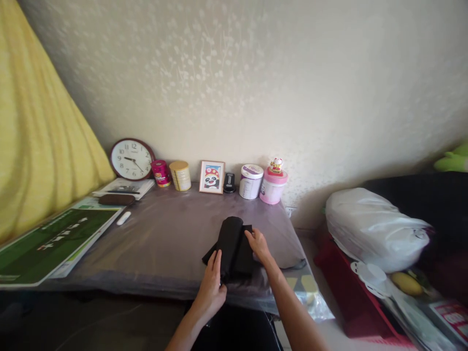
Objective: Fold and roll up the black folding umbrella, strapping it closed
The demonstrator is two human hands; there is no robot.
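Note:
A black rolled-up cloth (230,243) lies near the front edge of the table, a flat flap of it spreading out to the right and a corner showing at the left. My left hand (212,287) grips the roll at its lower left side, fingers pressed along it. On the flap's right edge, my right hand (258,244) is closed with the thumb on top; the fingertips under the material are hidden.
The table (157,239) has a plastic cover. Along the wall stand a clock (132,159), a panda picture frame (212,177) and several tins. A green booklet (54,243) lies left. To the right, a white bag (373,229) rests over a red bin (351,297).

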